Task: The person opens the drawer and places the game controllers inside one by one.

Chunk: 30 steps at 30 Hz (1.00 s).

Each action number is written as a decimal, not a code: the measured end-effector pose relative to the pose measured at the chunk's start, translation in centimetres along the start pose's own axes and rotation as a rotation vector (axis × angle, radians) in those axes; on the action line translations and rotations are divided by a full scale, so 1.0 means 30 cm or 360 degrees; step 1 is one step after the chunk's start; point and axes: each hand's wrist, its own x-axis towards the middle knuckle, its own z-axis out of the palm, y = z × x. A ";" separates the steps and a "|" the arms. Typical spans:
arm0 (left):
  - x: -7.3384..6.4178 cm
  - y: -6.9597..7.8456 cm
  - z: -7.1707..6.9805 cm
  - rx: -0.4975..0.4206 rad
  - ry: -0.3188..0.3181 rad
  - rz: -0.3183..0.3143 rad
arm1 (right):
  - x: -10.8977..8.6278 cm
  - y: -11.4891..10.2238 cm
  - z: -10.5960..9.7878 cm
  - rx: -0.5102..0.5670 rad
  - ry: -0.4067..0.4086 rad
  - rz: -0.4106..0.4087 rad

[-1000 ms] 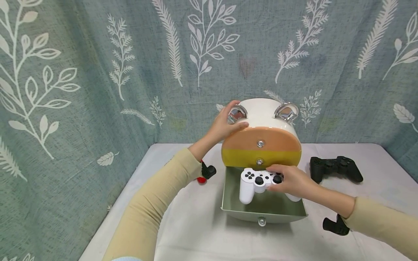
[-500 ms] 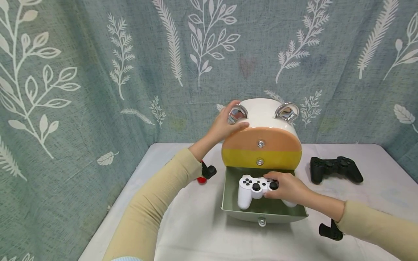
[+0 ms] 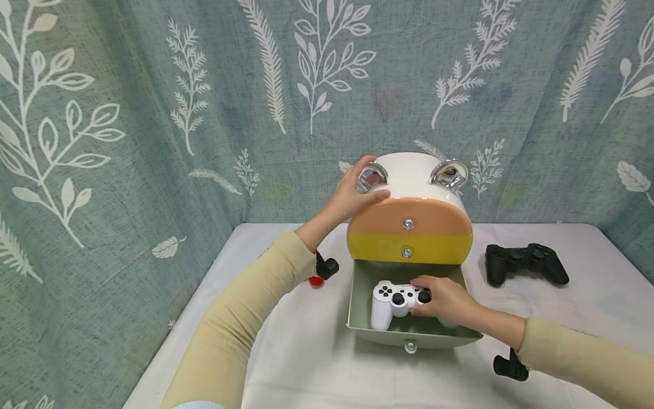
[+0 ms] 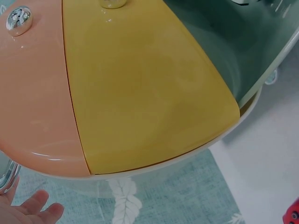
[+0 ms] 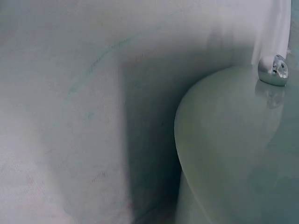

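Note:
A small round-fronted drawer cabinet [image 3: 409,176] has a white shell, an orange drawer [image 3: 380,216] and a yellow drawer [image 3: 378,245], both pushed in. Its green bottom drawer [image 3: 380,338] is pulled out. My left hand [image 3: 349,197] rests on the cabinet's upper left, thumb on the front edge, fingers by the left chrome handle [image 3: 373,175]. Between right thumb and fingers I hold a white game controller [image 3: 385,304], sticks up, low inside the green drawer. My right hand [image 3: 449,304] covers its right side. The right wrist view shows only the drawer's outer front [image 5: 224,140] and its knob [image 5: 273,71].
To the right of the cabinet lies a black game controller [image 3: 526,264]. A red object [image 3: 315,281] sits left of it, partly hidden behind my left wrist. The white tablecloth [image 3: 301,352] reaches back to a leaf-patterned curtain [image 3: 306,142].
My right hand has moved the white controller down and slightly left, deeper into the green drawer. The left hand stays in place on the cabinet.

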 end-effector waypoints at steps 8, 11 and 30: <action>0.001 0.000 0.003 0.0005 0.0000 -0.0005 | 0.006 0.001 0.025 -0.0021 0.0005 0.0009; 0.000 0.000 0.002 0.0000 -0.0001 -0.0005 | 0.011 0.004 0.029 -0.0025 0.0013 0.0012; 0.000 0.001 0.000 -0.0001 -0.0010 -0.0019 | 0.026 0.034 0.029 -0.0012 -0.0018 -0.0042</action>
